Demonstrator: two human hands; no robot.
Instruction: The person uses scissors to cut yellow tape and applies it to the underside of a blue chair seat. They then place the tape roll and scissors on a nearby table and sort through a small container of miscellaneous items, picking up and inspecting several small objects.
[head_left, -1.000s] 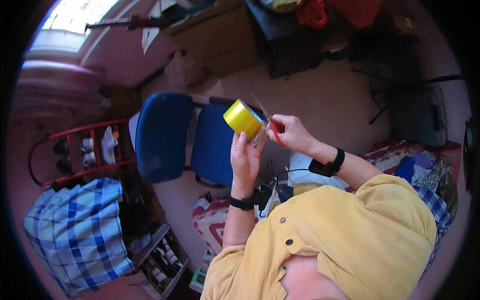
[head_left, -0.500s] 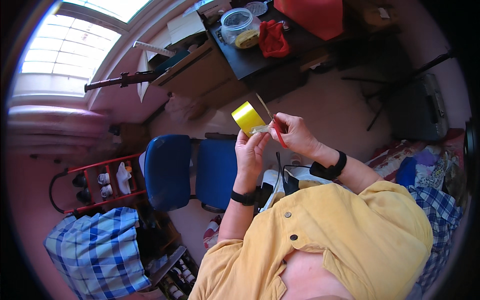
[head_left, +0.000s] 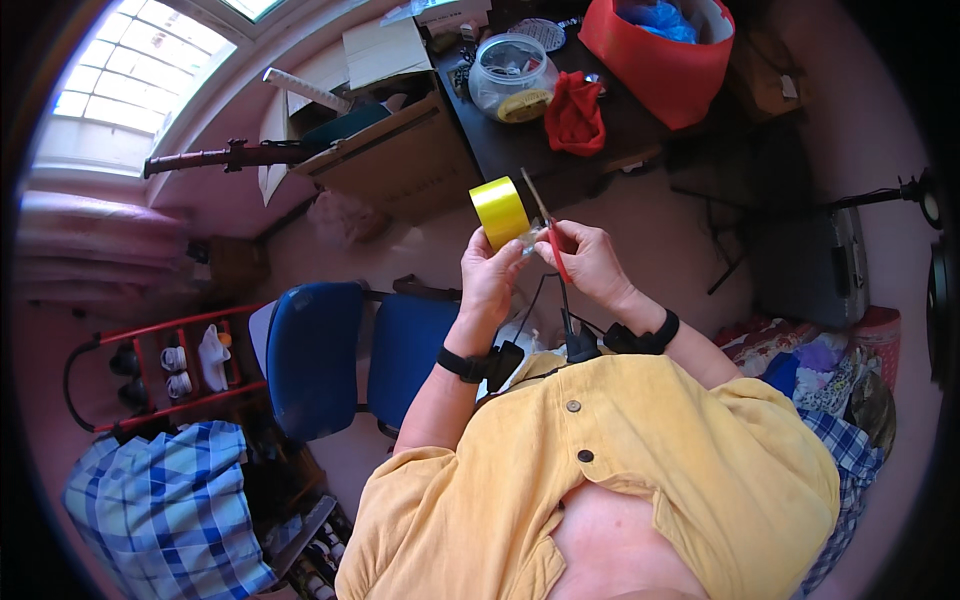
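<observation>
My left hand (head_left: pixel 486 278) is closed round the lower edge of a wide, shiny yellow roll of tape (head_left: pixel 499 208), held up in front of my chest. A small clear, crumpled strip (head_left: pixel 529 240) shows between the fingertips of both hands; whether it is joined to the roll I cannot tell. In my right hand (head_left: pixel 600 268) is a pair of scissors (head_left: pixel 558 256) with red handles, its blades pointing up and away beside the roll. The blades look closed together, and part of the handles is hidden by my fingers.
Beyond my hands stands a dark table (head_left: pixel 490 150) with a clear plastic jar (head_left: pixel 508 85), a red cloth (head_left: pixel 575 120) and a red bag (head_left: pixel 660 60). An open cardboard box (head_left: pixel 400 150) is left of it. A blue chair (head_left: pixel 318 360) stands near my left arm, clothes (head_left: pixel 810 375) lie at right.
The view has shifted, bringing more of the table and red bag into sight. Both hands keep their holds; the yellow roll has turned slightly more upright.
</observation>
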